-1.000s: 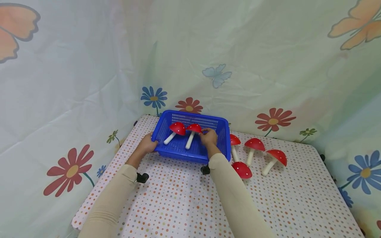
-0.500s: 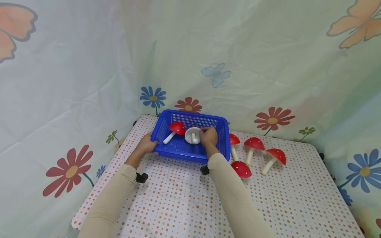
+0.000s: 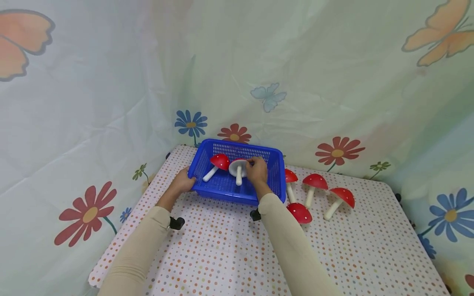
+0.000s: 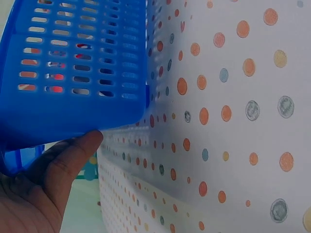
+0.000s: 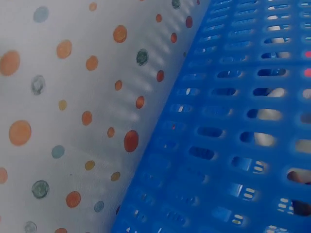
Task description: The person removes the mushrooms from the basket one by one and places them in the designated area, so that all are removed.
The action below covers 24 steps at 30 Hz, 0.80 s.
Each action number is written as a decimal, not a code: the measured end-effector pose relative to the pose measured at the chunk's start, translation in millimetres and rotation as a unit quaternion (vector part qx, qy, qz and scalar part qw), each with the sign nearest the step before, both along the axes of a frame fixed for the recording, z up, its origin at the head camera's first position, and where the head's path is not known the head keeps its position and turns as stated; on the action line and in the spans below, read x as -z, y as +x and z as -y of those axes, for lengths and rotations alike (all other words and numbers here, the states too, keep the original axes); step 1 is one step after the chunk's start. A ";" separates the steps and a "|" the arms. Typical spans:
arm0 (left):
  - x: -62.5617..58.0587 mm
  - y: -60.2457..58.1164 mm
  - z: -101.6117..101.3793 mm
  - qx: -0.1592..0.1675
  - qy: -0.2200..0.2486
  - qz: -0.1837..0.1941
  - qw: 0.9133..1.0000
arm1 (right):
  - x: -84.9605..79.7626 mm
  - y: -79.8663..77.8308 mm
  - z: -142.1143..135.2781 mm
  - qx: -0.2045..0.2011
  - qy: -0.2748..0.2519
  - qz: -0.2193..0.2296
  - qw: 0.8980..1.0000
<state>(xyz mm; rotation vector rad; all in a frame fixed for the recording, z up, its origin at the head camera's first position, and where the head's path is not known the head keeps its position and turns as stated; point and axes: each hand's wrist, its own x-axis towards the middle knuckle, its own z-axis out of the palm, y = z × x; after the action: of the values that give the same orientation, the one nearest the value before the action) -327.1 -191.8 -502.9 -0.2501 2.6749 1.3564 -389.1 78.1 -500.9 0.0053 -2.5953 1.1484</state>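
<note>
In the head view a blue plastic basket (image 3: pixel 222 195) with slotted walls stands at the back of the table. My left hand (image 3: pixel 182 181) grips its left end; in the left wrist view the thumb (image 4: pixel 80 151) lies against the basket's outside. Inside the basket, my right hand (image 3: pixel 258 170) pinches the cap edge of a toy mushroom (image 3: pixel 238 174), tilted so that its white underside and stem show. A second red-capped toy mushroom (image 3: pixel 220 161) lies left of it. The basket wall (image 5: pixel 218 141) hides most of my right hand in the right wrist view.
Several more toy mushrooms lie on the table right of the basket: one partly behind its rim (image 3: pixel 290 176), others farther right (image 3: pixel 315 181) and nearer the front (image 3: pixel 299 212). A dotted cloth (image 3: pixel 214 246) covers the table. A flowered curtain (image 3: pixel 296 119) hangs close behind.
My right hand has turned the toy mushroom: its red top faced up, then its underside showed with the stem foreshortened, and now the stem points down toward me. My left hand keeps its grip.
</note>
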 end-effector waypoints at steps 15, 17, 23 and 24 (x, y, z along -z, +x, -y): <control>-2.0 -0.1 -2.2 0.001 0.009 0.012 1.000 | -12.9 9.7 -3.3 -0.092 -0.013 -0.124 0.988; -1.8 0.1 -1.2 0.003 0.009 0.009 1.000 | -18.0 12.1 -8.3 -0.093 -0.020 -0.143 0.985; -2.3 0.9 1.1 0.006 0.023 0.008 1.000 | -35.9 19.5 -27.4 -0.095 -0.033 -0.201 0.974; -2.5 0.9 1.5 0.007 0.022 0.007 1.000 | -39.7 21.8 -30.9 -0.099 -0.039 -0.210 0.972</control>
<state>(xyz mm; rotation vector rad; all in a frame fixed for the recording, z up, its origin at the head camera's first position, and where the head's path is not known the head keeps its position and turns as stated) -326.1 -193.3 -500.5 -0.2344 2.6256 1.4026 -367.3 109.0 -461.2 0.4508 -2.2088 1.1655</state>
